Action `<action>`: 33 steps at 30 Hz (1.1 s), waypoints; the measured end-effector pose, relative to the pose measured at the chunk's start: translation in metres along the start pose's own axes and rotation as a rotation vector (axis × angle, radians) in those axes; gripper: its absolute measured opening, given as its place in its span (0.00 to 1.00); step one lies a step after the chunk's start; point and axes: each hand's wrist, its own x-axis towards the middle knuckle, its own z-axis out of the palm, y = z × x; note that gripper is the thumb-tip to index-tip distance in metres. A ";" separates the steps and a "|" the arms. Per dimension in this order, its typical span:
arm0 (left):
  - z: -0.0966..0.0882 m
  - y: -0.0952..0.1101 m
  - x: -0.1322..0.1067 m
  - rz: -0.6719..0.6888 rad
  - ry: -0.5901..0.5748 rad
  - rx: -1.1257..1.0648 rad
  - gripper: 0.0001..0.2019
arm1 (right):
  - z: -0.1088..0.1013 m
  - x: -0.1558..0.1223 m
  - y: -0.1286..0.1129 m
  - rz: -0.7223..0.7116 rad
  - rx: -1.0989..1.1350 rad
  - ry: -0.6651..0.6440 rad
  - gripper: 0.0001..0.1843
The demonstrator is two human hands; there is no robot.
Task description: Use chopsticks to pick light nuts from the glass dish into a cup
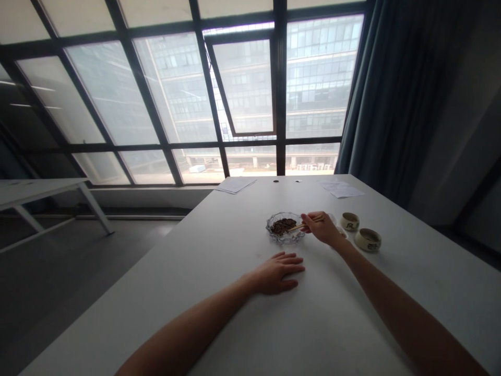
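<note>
A clear glass bowl [269,230] with a wavy rim stands on the white table, holding small dark brown dried pieces [284,225]. My right hand [319,227] is closed around a pair of wooden chopsticks [298,227], whose tips reach over the bowl's right side to the pieces. Whether the tips pinch one is too small to tell. My left hand [278,272] lies flat on the tabletop just in front of the bowl, fingers spread, holding nothing. Partly hidden behind my right hand is a small pale dish [342,233].
Two cream cups with dark characters, a farther cup [349,222] and a nearer cup [368,240], stand right of my right hand. Paper sheets [235,185] lie at the far left edge of the white table [219,245], other papers [340,188] at the far right. Behind is a window.
</note>
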 end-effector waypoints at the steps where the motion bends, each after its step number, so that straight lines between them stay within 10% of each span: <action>1: 0.000 0.000 -0.001 0.002 0.001 -0.001 0.27 | 0.000 0.000 0.002 -0.002 0.000 0.004 0.28; 20: 0.000 -0.002 0.000 -0.012 -0.011 -0.009 0.27 | -0.001 0.001 -0.011 -0.035 -0.023 0.158 0.35; 33: 0.003 -0.003 -0.004 -0.010 -0.021 -0.001 0.27 | -0.081 0.005 -0.044 -0.030 -0.423 0.492 0.25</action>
